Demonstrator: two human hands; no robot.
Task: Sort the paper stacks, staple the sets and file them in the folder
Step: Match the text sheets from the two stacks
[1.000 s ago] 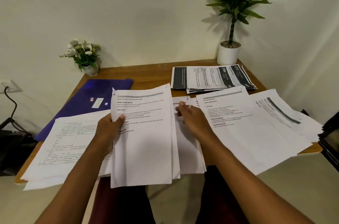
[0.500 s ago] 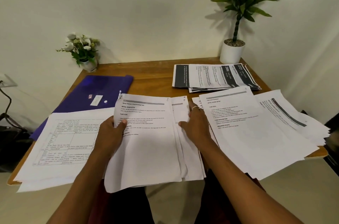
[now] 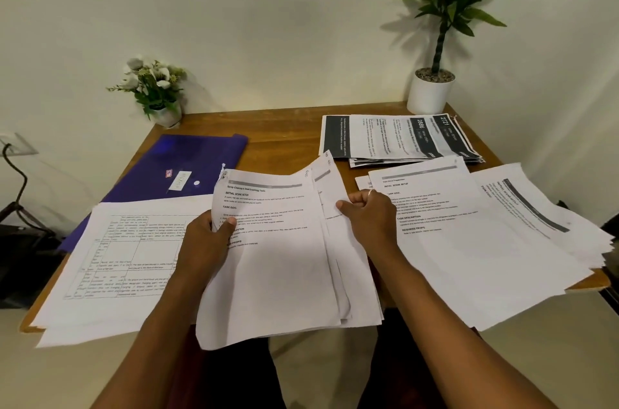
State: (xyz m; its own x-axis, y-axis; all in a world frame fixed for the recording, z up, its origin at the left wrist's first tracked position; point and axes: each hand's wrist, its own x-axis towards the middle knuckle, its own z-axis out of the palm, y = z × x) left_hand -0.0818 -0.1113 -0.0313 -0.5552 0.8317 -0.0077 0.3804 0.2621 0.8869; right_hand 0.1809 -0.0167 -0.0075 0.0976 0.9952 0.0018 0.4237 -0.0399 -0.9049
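My left hand (image 3: 207, 241) grips the left edge of a set of printed sheets (image 3: 274, 261) held over the table's front edge. My right hand (image 3: 368, 217) pinches the right edge of the sheets just behind the top one. A purple folder (image 3: 174, 167) lies at the back left. A sheet with a table grid (image 3: 127, 258) lies at the left. A text stack (image 3: 469, 231) lies at the right, a fanned pile (image 3: 549, 211) beside it. A dark-banded stack (image 3: 395, 137) sits at the back right. No stapler is in view.
The wooden table (image 3: 278, 140) stands against a white wall. A small flower pot (image 3: 157, 87) is at the back left corner, a tall potted plant (image 3: 432, 87) at the back right. A wall socket with a black cable (image 3: 13, 154) is left of the table.
The held set has tilted from upright toward flat. My right hand has shifted from lying on the sheets to pinching their right edge, lifting the upper corners.
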